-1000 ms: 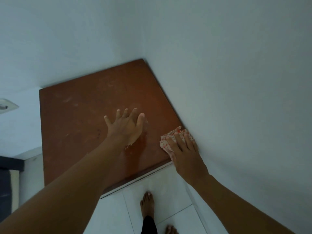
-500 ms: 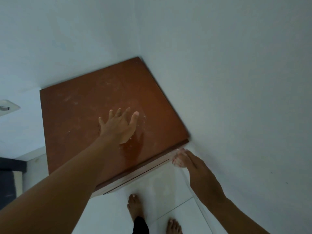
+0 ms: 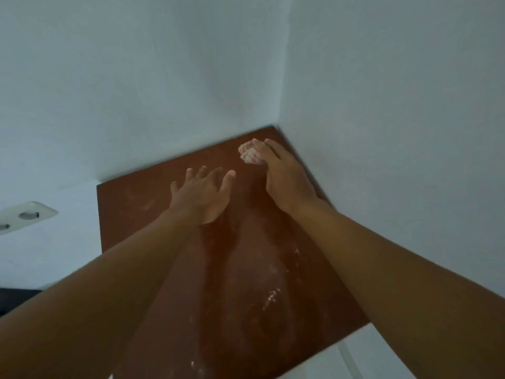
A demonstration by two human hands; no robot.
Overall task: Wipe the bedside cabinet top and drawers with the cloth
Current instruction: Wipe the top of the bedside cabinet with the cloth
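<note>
- Two bare forearms reach in from the lower edge, the left from the lower left and the right from the lower right, both stretched out over the bedside cabinet top [image 3: 131, 220].
- The near part of this reddish-brown top shows pale streaks [image 3: 272, 296] and specks between the two forearms, and its sheen there is uneven.
- A strip of pale floor [image 3: 355, 362] shows past the cabinet's near right edge.
- The left hand [image 3: 202, 195] lies palm down around the middle of the top. It is released, with fingers straight and spread and nothing held.
- A few faint pale smudges [image 3: 147, 205] sit on the wood just left of that hand.
- Farther back, the right hand [image 3: 284, 173] grasps the cloth [image 3: 249, 154], with its fingers arched over the bunched wad and pressing it onto the wood.
- The cloth is white with a red check. It sits on the top close to the far corner, where the two walls meet, and pokes out to the left of the fingertips.
- The cabinet stands pushed into that corner, its back and right edges against the pale wall [image 3: 382, 105].
- A white socket plate [image 3: 26, 214] is on the left wall, well apart from both hands.
</note>
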